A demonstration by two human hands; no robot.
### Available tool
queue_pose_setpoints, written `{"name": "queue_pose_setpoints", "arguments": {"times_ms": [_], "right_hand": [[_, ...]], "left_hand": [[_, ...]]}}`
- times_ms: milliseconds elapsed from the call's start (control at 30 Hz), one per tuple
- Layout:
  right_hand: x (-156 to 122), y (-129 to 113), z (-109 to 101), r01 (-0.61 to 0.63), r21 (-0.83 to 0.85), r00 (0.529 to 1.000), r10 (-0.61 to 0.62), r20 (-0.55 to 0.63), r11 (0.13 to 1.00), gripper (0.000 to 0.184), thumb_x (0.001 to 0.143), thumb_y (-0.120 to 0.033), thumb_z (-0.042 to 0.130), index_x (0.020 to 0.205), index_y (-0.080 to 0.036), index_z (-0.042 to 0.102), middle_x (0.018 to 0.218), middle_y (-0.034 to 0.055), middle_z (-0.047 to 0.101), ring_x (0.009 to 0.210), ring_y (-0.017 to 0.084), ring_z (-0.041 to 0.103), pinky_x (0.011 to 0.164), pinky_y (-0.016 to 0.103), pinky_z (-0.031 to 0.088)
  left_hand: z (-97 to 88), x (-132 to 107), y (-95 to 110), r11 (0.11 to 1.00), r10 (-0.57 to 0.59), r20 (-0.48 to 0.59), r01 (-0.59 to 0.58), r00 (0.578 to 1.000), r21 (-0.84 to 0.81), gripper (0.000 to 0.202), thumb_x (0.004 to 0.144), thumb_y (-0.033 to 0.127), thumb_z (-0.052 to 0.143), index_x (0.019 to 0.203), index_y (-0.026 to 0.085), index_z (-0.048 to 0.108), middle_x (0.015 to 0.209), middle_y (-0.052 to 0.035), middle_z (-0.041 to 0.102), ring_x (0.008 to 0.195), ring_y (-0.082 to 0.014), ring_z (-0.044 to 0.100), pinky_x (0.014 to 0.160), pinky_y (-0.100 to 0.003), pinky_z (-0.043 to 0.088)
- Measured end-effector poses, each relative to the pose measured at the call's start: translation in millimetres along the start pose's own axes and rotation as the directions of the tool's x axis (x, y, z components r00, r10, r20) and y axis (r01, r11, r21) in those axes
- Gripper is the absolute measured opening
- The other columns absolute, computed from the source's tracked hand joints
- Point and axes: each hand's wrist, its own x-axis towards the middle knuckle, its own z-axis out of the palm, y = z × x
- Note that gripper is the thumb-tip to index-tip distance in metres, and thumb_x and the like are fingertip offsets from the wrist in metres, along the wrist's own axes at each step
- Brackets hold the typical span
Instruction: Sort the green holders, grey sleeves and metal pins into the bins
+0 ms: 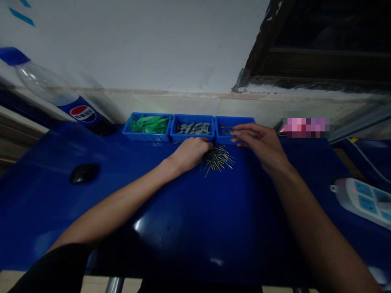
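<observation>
A pile of thin brass-coloured metal pins (218, 158) lies on the blue table in front of three blue bins. My left hand (193, 154) is closed at the left edge of this pile, its fingertips hidden, so what they hold cannot be made out. Over the right bin (249, 120), my right hand (259, 142) has thumb and fingertips close together in a pinch. A few thin pins lie in that bin beside the fingertips; whether one is between them is unclear. The middle bin (174, 138) holds grey cylindrical pieces (195, 128), and the left bin (126, 133) holds green strips (151, 123).
On the left a large cola bottle (77, 110) stands at the wall, with a black mouse (82, 173) nearer me. A white power strip (363, 199) lies at the right, and a blurred pink item (301, 125) sits behind my right hand. The wall closes off the back.
</observation>
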Motion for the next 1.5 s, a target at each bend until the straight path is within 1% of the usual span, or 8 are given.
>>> {"name": "queue_pose_setpoints", "arguments": {"times_ms": [267, 700, 833, 1200, 1267, 1367, 1433, 1500], "right_hand": [[-0.6, -0.6, 1.5, -0.004, 0.019, 1.0, 0.003, 0.016, 1.0, 0.023, 0.077, -0.035, 0.084, 0.096, -0.023, 0.08, 0.089, 0.0053, 0.082, 0.082, 0.023, 0.078, 0.077, 0.038, 0.061], [-1.1, 0.2, 3.4, 0.015, 0.007, 0.999, -0.016, 0.028, 1.0, 0.022, 0.078, -0.035, 0.083, 0.095, -0.022, 0.081, 0.086, 0.0053, 0.082, 0.081, 0.023, 0.077, 0.073, 0.037, 0.06], [-1.3, 0.3, 3.3, 0.013, 0.005, 0.999, -0.014, 0.036, 1.0, 0.023, 0.077, -0.036, 0.084, 0.096, -0.022, 0.082, 0.087, 0.0052, 0.082, 0.081, 0.023, 0.077, 0.073, 0.037, 0.059], [-1.1, 3.7, 3.5, -0.001, 0.016, 0.997, -0.001, 0.08, 1.0, 0.027, 0.077, -0.039, 0.087, 0.099, -0.023, 0.082, 0.09, 0.0051, 0.082, 0.081, 0.022, 0.077, 0.075, 0.037, 0.059], [-1.1, 3.2, 3.2, 0.002, 0.012, 0.997, -0.003, 0.081, 1.0, 0.027, 0.077, -0.039, 0.086, 0.098, -0.023, 0.081, 0.089, 0.005, 0.082, 0.08, 0.022, 0.077, 0.075, 0.037, 0.059], [-1.1, 2.8, 2.7, 0.002, 0.009, 0.997, -0.002, 0.083, 1.0, 0.028, 0.077, -0.041, 0.087, 0.098, -0.023, 0.081, 0.088, 0.005, 0.082, 0.081, 0.022, 0.077, 0.075, 0.037, 0.059], [-1.1, 3.4, 2.3, 0.001, 0.001, 0.996, -0.001, 0.091, 1.0, 0.03, 0.077, -0.042, 0.087, 0.098, -0.023, 0.081, 0.087, 0.0052, 0.082, 0.081, 0.023, 0.077, 0.075, 0.038, 0.059], [-0.8, 4.5, 1.8, 0.0, -0.018, 0.994, 0.002, 0.107, 1.0, 0.031, 0.077, -0.044, 0.087, 0.098, -0.023, 0.081, 0.087, 0.0054, 0.082, 0.082, 0.023, 0.077, 0.076, 0.039, 0.059]], "left_hand": [[2.8, -1.1, -2.0, 0.999, -0.024, -0.054, 0.022, 0.998, -0.028, 0.041, 0.092, -0.001, 0.048, 0.122, 0.013, 0.073, 0.108, -0.014, 0.075, 0.082, -0.0216, 0.074, 0.071, -0.032, 0.055], [-1.9, -0.9, 3.1, 1.0, -0.017, 0.009, 0.017, 1.0, -0.017, 0.043, 0.096, -0.001, 0.047, 0.131, 0.013, 0.067, 0.108, -0.013, 0.075, 0.088, -0.0235, 0.074, 0.075, -0.034, 0.055], [-4.5, -1.8, 6.3, 0.997, -0.074, 0.053, 0.072, 0.996, 0.042, 0.036, 0.101, 0.003, 0.045, 0.127, 0.013, 0.068, 0.105, -0.0133, 0.075, 0.089, -0.0251, 0.075, 0.073, -0.034, 0.055], [-18.1, -3.2, 31.5, 0.962, -0.206, 0.179, 0.165, 0.962, 0.219, 0.036, 0.102, 0.0, 0.04, 0.131, 0.005, 0.061, 0.118, -0.0195, 0.069, 0.116, -0.0315, 0.067, 0.094, -0.041, 0.058], [-17.9, -3.6, 29.5, 0.963, -0.193, 0.14, 0.161, 0.971, 0.215, 0.035, 0.102, 0.0, 0.041, 0.129, 0.004, 0.061, 0.116, -0.0193, 0.069, 0.115, -0.0309, 0.067, 0.096, -0.042, 0.057], [-14.6, -4.0, 20.2, 0.983, -0.139, 0.021, 0.135, 0.99, 0.12, 0.03, 0.1, 0.003, 0.045, 0.12, 0.006, 0.067, 0.111, -0.0182, 0.07, 0.101, -0.0271, 0.071, 0.088, -0.039, 0.059], [-12.7, -3.7, 13.5, 0.995, -0.097, -0.091, 0.096, 0.991, -0.017, 0.024, 0.095, 0.005, 0.052, 0.109, 0.009, 0.072, 0.105, -0.0148, 0.072, 0.089, -0.0236, 0.072, 0.083, -0.037, 0.059], [-12.2, -3.1, 9.7, 0.979, -0.085, -0.221, 0.04, 0.972, -0.198, 0.021, 0.088, 0.007, 0.059, 0.099, 0.012, 0.076, 0.097, -0.0102, 0.074, 0.083, -0.0205, 0.072, 0.083, -0.036, 0.059]]}}
